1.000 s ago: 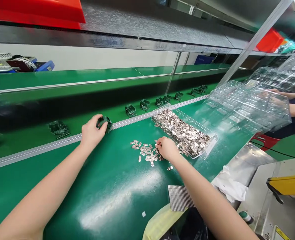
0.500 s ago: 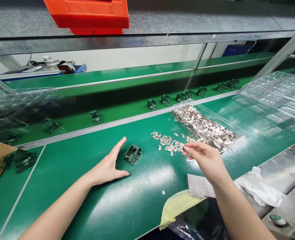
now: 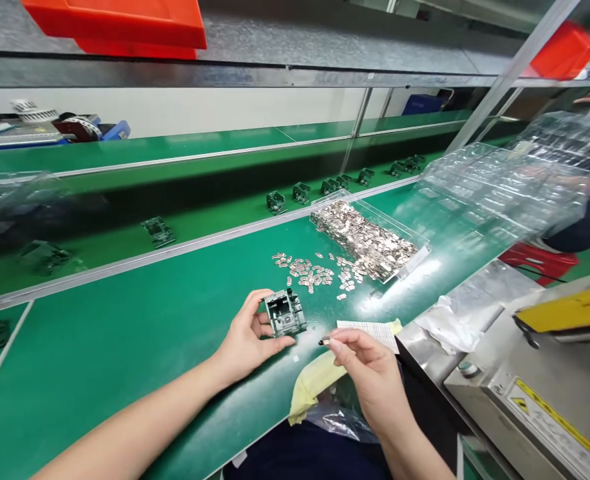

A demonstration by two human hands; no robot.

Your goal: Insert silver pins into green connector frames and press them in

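Includes a green worktable (image 3: pixel 105 347) bearing a clear tray (image 3: pixel 415 261) filled with metal pieces. Clamps a circuit-board assembly (image 3: pixel 287 315) between thumb and fingers of the left hand (image 3: pixel 245 341), in front of the tray. Pinches a small part (image 3: pixel 325 341) between thumb and fingertips of the right hand (image 3: pixel 371 369), just beside the assembly.

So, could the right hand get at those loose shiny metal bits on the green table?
Probably yes: the metal bits lie loose just beyond the right hand, with nothing tall between, though its fingers hold a small part.
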